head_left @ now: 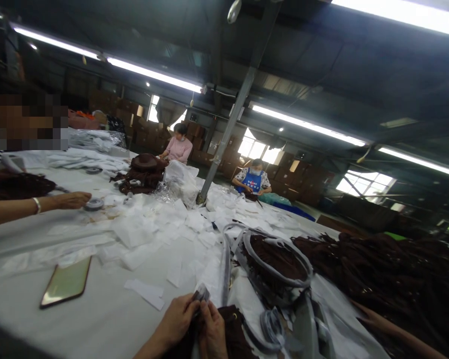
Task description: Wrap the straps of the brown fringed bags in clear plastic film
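My left hand (176,319) and my right hand (213,329) are close together at the bottom centre, both with fingers pinched. Between their fingertips is a small shiny grey piece (201,293), perhaps a folded strip; its exact kind is too blurred to make out. Dark brown fabric (236,331) with a metal eyelet hangs just below and beside my right hand. To the right of it lies a grey coiled strip (271,326). Larger grey loops (279,264) rest over brown material behind it.
A phone-like slab (67,281) and white paper pieces (145,293) lie on the white table (108,319). A big brown fabric heap (389,279) fills the right, another person's arm (381,321) reaching there. At left, a co-worker's hand (73,200) is beside a grey coil (94,204). A post (228,129) rises mid-table.
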Available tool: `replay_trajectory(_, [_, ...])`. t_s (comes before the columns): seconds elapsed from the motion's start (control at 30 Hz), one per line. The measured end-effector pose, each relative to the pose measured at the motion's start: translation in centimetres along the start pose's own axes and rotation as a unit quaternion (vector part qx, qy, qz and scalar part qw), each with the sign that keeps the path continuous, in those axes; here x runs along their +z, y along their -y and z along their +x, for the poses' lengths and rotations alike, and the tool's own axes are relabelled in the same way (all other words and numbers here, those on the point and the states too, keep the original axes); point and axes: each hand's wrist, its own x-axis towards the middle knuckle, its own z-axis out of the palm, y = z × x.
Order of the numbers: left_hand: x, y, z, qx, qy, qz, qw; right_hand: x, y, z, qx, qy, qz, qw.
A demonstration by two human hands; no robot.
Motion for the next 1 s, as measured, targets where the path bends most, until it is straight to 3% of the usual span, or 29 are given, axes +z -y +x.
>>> replay_trajectory(0.1, [0.1, -0.6, 0.8, 0.003, -0.006, 0.018, 1.000, -0.6, -0.5, 0.9, -0.006, -0.052, 0.000, 0.999])
replay_trajectory(0.23, [-0.7, -1.4, 2.9, 0.007, 0.027, 0.001, 1.000, -1.0, -1.1, 2.5, -0.028, -0.106, 0.004, 0.994])
replay_trajectory(0.37, [-1.9, -0.8, 4.7, -0.013, 0.067, -0.028, 0.997, -1.5, -1.9, 3.7, -0.058, -0.145, -0.029, 0.987])
replay_trajectory(0.43, [-2.5, 0.0, 5.0, -0.036, 0.096, -0.047, 0.994, -1.8, -2.0, 3.7, -0.075, -0.121, -0.070, 0.987])
replay_trajectory(0.57, [-3.2, 1.4, 4.8, -0.092, 0.124, -0.081, 0.985, -2.5, -0.5, 2.2, -0.097, 0.004, -0.190, 0.977])
replay_trajectory(0.67, [-3.6, 1.8, 5.0, -0.122, 0.137, -0.105, 0.978, -2.8, 1.4, 1.5, -0.108, 0.041, -0.315, 0.942])
replay_trajectory(0.8, [-4.1, 2.0, 5.6, -0.138, 0.167, -0.128, 0.968, -2.7, 2.8, 1.8, -0.161, 0.032, -0.486, 0.858])
replay_trajectory(1.0, [-4.9, 2.0, 5.8, -0.120, 0.207, -0.124, 0.963, -1.2, 3.2, 3.0, -0.282, 0.035, -0.569, 0.772])
